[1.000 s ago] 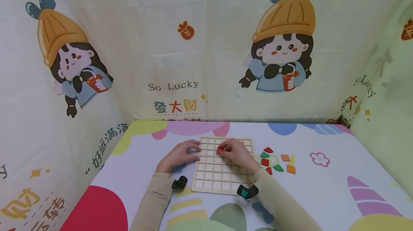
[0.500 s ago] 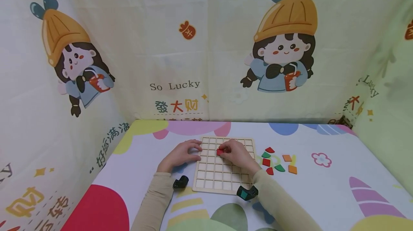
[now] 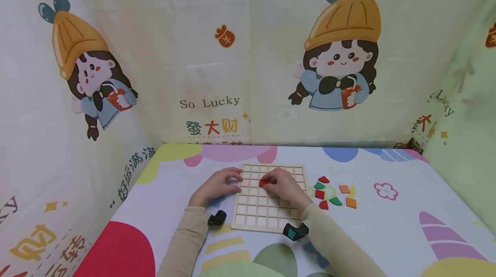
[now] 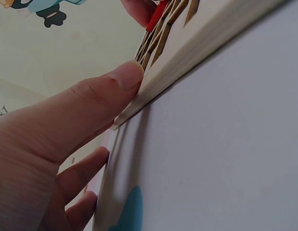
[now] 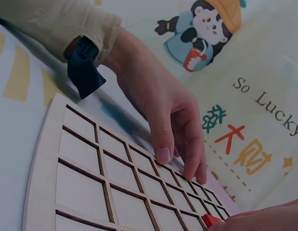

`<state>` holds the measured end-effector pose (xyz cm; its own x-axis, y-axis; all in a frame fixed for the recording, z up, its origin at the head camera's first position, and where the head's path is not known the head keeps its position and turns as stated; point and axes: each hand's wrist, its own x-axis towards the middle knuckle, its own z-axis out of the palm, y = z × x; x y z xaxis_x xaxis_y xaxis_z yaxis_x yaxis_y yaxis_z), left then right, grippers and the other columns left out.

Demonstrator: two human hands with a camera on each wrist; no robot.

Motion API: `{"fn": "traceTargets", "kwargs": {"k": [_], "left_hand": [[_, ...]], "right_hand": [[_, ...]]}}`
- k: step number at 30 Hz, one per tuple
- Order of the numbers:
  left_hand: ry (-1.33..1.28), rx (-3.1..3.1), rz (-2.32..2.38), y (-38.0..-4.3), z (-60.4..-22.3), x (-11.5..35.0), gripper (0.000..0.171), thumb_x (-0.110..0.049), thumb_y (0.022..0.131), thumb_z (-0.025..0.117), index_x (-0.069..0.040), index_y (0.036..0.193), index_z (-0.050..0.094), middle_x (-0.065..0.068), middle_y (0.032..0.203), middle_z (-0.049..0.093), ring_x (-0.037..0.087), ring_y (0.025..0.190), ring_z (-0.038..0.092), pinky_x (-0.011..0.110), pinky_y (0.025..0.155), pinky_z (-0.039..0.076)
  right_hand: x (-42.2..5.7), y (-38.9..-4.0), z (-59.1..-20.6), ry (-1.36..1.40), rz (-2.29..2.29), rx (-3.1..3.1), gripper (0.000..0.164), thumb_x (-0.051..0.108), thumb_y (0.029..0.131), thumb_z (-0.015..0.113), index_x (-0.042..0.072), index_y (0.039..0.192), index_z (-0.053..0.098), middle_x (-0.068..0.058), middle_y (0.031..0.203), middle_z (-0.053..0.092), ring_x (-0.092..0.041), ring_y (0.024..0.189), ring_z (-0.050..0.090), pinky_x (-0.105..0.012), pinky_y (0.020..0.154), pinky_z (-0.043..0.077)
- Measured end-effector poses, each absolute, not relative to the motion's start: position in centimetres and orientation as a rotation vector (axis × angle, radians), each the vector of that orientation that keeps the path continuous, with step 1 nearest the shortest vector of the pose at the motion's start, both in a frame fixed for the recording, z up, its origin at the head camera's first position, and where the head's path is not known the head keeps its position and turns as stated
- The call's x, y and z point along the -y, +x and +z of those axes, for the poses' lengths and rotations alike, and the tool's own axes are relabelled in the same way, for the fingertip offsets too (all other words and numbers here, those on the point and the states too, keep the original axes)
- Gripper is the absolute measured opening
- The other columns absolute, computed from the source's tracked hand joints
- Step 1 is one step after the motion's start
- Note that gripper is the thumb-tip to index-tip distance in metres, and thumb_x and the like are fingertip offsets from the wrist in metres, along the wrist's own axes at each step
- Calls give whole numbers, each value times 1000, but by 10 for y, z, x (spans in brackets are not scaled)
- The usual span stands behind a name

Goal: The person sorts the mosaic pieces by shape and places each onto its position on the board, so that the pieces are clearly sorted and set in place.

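Note:
A light wooden board [image 3: 252, 228] divided into square cells lies in front of me. My right hand [image 3: 286, 186] reaches over it and pinches a small red square tile [image 3: 263, 183] between thumb and fingers, low over a cell in the upper part of the grid. In the right wrist view, the red tile [image 5: 211, 220] shows just past the fingertips. My left hand [image 3: 218, 183] rests at the board's left edge. Its thumb [image 4: 127, 75] touches the frame's side in the left wrist view, with the other fingers loosely extended along the edge.
Right of the board lie loose pieces: a red square [image 3: 319, 194], red and green rounded wedges [image 3: 335, 201], and two orange squares [image 3: 344, 189]. A patterned cloth [image 3: 387, 234] covers the table. Printed curtains [image 3: 271, 75] hang behind and at both sides.
My right hand has shifted slightly left and nearer to me over the grid, with the red tile still pinched. The left hand stays at the board's edge.

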<state>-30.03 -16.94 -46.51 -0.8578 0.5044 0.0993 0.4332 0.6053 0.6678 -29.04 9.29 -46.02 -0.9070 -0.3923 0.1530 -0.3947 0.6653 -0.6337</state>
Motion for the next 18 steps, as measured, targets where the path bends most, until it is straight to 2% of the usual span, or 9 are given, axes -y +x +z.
{"fn": "traceTargets", "kwargs": {"k": [13,18], "left_hand": [[825,-2717,1119,-298,-464,170,27,-23,84,78,-13,107,71,4,139,55,28,137,41,48,113,31],[819,-2711,1128,-298,-464,170,27,-23,84,78,-13,108,71,5,139,55,28,137,41,48,114,31]], "right_hand": [[-91,-292,-462,644,1065,2882,20,13,86,75,11,105,76,2,90,60,-13,75,48,-29,66,44],[-92,-292,-461,648,1079,2859,19,13,85,75,11,104,76,1,90,60,-13,75,49,-29,67,45]]}}
